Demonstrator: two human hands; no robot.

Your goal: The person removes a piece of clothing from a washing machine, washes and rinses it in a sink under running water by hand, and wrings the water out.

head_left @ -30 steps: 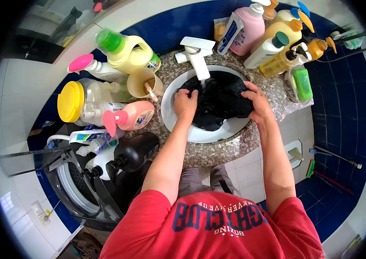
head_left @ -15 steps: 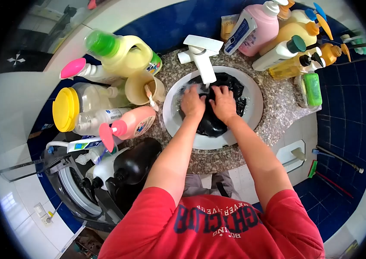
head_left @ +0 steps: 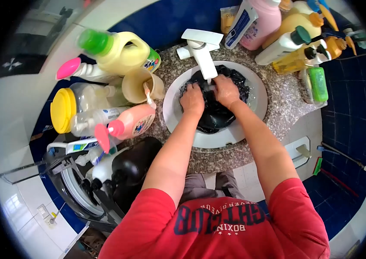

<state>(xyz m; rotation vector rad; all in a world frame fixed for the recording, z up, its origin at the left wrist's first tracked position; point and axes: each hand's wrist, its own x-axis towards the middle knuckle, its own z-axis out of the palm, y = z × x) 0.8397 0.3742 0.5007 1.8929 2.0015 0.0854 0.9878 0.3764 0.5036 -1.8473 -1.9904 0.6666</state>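
A wet, shiny, crumpled black plastic bag (head_left: 212, 118) fills much of the white oval sink (head_left: 256, 111). Water runs onto it from the white faucet (head_left: 204, 60). My left hand (head_left: 192, 100) presses into the bag's left side, its fingers curled and the tips partly sunk in the folds. On the other side of the stream, my right hand (head_left: 226, 90) has its fingers bent around the bag close under the spout. The fingertips of this hand are partly hidden by black folds.
Left of the sink stand a beige cup (head_left: 132, 90), a pink pump bottle (head_left: 135, 121), a yellow jug (head_left: 127, 56) and a yellow-lidded jar (head_left: 63, 110). Several pump bottles and a green soap bar (head_left: 319, 84) line the right side of the granite counter (head_left: 280, 101).
My right hand has moved up and right, closer beneath the spout, and its fingers have curled. The left hand has shifted slightly down. The black bag is bunched differently, spreading further right.
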